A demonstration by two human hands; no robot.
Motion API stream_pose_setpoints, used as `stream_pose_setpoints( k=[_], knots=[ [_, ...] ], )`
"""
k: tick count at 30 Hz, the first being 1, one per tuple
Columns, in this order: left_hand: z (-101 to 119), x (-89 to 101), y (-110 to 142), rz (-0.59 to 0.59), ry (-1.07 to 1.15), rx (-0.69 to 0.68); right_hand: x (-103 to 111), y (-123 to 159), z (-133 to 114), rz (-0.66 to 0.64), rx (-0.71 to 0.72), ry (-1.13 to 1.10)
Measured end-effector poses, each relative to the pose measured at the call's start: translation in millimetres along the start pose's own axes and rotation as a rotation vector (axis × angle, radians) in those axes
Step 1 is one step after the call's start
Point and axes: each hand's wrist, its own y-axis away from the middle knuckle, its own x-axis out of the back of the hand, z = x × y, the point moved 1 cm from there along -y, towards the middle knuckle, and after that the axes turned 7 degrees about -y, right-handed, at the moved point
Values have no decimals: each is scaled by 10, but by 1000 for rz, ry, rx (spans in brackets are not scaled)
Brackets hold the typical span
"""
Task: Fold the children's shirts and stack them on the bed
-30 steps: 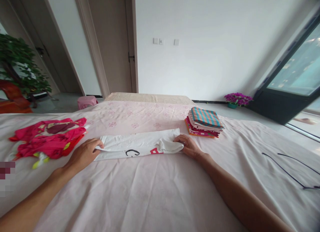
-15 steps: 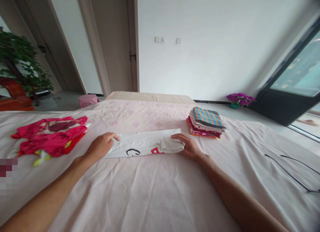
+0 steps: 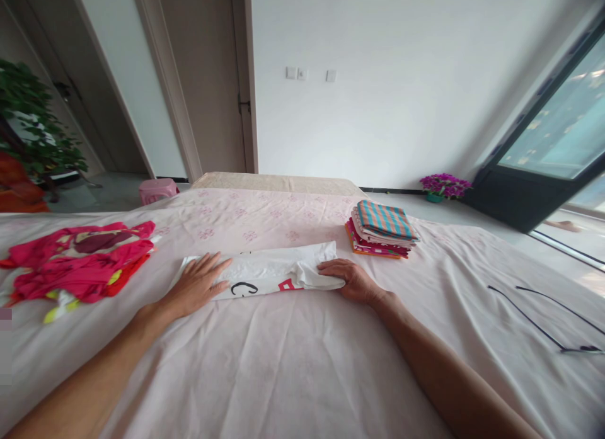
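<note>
A white T-shirt (image 3: 265,270), folded into a long narrow strip, lies across the bed in front of me. Black and red lettering shows on its near side, and a sleeve is bunched near its right end. My left hand (image 3: 201,285) rests flat on the left end with its fingers spread. At the right end, my right hand (image 3: 352,280) has its fingers closed over the cloth edge; its thumb is hidden.
A rumpled heap of pink and red clothes (image 3: 85,259) lies to the left. Behind my right hand sits a stack of folded clothes (image 3: 382,228), a checked one on top. Black-armed glasses (image 3: 562,344) lie at the right on the pink bedsheet (image 3: 283,376).
My left hand has gone from curled fingertips at the shirt's left end to lying flat and spread on it. The right hand has closed further over its end. The view has shifted slightly right.
</note>
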Motion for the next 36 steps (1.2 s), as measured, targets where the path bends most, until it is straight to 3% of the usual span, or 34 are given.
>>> stream_pose_setpoints(
  k=[6,12,19,26,32,36],
  knots=[
    [45,156,40,119,109,-157,28,20,31,80,-32,143],
    [105,245,50,190,117,-158,167,21,21,146,-150,302],
    [117,252,44,233,113,-103,171,2,-7,209,-214,114],
    [76,185,49,295,84,49,144,-46,-4,241,-75,-82],
    [74,158,38,267,94,91,220,-92,-59,315,-169,-327],
    [83,168,27,258,84,113,205,-114,-57,246,-130,-139]
  ],
)
